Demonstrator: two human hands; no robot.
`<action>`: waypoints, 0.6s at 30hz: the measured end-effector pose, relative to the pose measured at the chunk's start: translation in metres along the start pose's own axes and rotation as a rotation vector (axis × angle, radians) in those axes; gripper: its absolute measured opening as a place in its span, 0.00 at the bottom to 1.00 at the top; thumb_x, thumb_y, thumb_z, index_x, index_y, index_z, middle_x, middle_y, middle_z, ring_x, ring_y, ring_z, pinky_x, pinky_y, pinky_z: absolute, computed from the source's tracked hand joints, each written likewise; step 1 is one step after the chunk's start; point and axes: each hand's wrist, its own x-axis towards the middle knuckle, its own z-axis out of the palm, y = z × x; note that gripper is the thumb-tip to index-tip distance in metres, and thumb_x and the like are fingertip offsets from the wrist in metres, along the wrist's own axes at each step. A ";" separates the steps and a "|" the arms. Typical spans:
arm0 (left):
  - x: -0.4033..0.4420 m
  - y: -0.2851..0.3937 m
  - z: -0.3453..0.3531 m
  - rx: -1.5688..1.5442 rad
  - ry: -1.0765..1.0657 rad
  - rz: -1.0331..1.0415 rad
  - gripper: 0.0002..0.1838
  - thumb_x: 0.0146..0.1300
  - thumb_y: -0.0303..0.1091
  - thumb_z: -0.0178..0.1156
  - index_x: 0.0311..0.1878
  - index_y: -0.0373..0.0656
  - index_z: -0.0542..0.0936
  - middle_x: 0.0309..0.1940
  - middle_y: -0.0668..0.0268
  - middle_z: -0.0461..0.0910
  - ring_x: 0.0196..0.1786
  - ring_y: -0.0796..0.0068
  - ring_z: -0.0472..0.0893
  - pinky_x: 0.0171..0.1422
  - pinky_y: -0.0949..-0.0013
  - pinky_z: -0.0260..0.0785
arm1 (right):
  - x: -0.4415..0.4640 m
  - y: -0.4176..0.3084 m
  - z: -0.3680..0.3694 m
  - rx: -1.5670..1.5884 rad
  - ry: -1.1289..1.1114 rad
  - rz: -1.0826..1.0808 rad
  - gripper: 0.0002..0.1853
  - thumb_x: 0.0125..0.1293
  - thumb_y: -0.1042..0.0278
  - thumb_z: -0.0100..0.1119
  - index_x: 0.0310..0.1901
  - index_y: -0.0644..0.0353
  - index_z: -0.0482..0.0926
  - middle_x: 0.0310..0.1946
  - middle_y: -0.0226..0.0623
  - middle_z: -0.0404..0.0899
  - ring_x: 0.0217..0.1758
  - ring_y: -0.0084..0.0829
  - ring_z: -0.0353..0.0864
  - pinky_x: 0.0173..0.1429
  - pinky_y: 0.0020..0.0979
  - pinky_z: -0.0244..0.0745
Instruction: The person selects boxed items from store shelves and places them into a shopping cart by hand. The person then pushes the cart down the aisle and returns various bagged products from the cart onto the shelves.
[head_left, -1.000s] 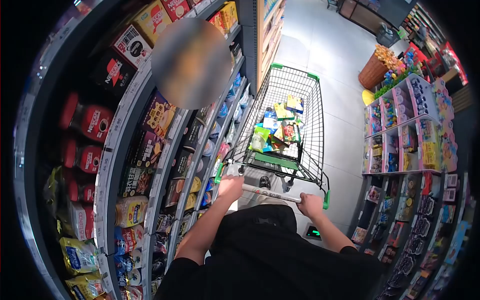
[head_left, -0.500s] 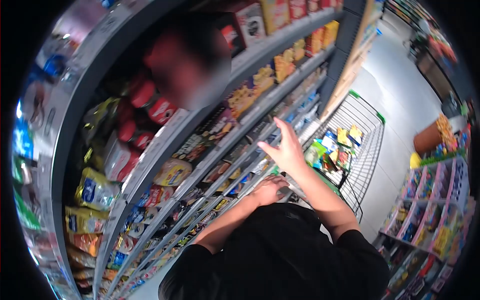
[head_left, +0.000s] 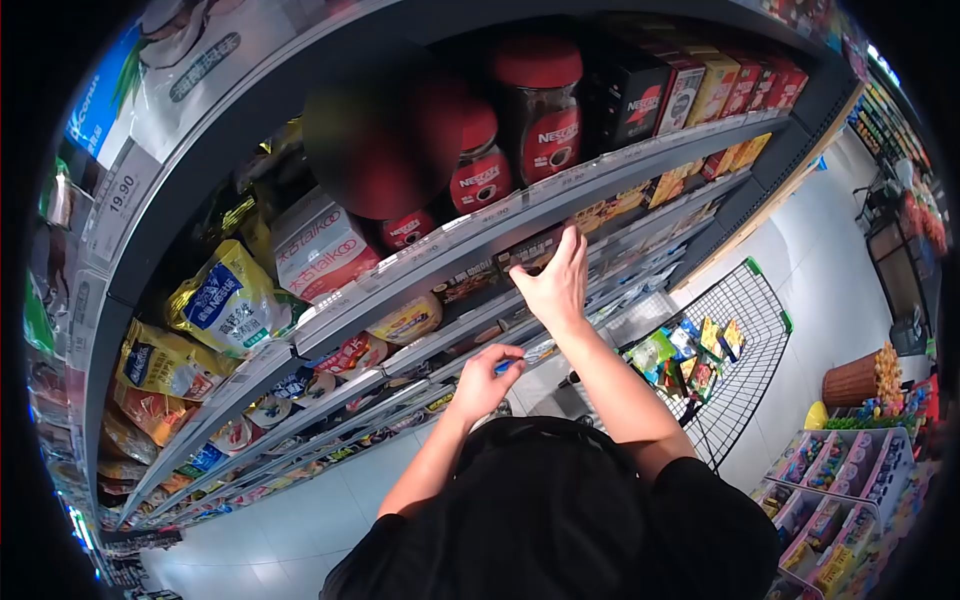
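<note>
Raised before the shelves, my right hand [head_left: 556, 284] has its thumb and fingers spread apart and holds nothing. It is nearest to the dark boxes [head_left: 530, 252] on the second shelf. Lower and to the left, my left hand [head_left: 487, 382] is off the cart, its fingers curled loosely with a gap to the thumb and nothing visible in it. Red-lidded coffee jars [head_left: 552, 110] stand on the shelf above. Left of them are a white and red Taikoo box [head_left: 325, 247] and a blue and yellow bag [head_left: 222, 298].
The wire shopping cart [head_left: 745, 345] with several packages in it stands at my right. Beyond it are a display rack [head_left: 835, 460] and a brown basket [head_left: 850, 383]. The shelf edge [head_left: 450, 245] runs across in front of me. A blurred patch covers some jars.
Both hands have left the cart handle; the right has risen toward the shelves. The view has turned left, so the shelves fill more of it and the cart sits further right.
</note>
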 end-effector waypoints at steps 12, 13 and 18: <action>0.045 0.043 -0.022 0.046 0.311 0.161 0.29 0.65 0.37 0.76 0.66 0.37 0.78 0.59 0.52 0.85 0.60 0.57 0.85 0.66 0.56 0.78 | -0.002 -0.035 -0.026 0.143 0.116 0.025 0.65 0.48 0.51 0.89 0.79 0.70 0.55 0.73 0.64 0.60 0.76 0.65 0.66 0.78 0.57 0.68; 0.044 0.046 -0.022 0.145 0.469 0.248 0.34 0.63 0.39 0.77 0.69 0.37 0.76 0.61 0.50 0.82 0.63 0.52 0.83 0.66 0.55 0.77 | -0.006 -0.038 -0.036 0.200 0.174 -0.031 0.65 0.48 0.53 0.89 0.80 0.69 0.55 0.73 0.63 0.60 0.77 0.63 0.65 0.79 0.56 0.67; 0.043 0.059 -0.028 0.214 0.286 0.570 0.38 0.58 0.37 0.79 0.71 0.39 0.76 0.66 0.49 0.82 0.66 0.45 0.82 0.70 0.52 0.75 | -0.052 -0.046 -0.093 0.284 0.174 -0.177 0.65 0.47 0.55 0.90 0.81 0.68 0.55 0.73 0.60 0.62 0.76 0.57 0.67 0.78 0.54 0.66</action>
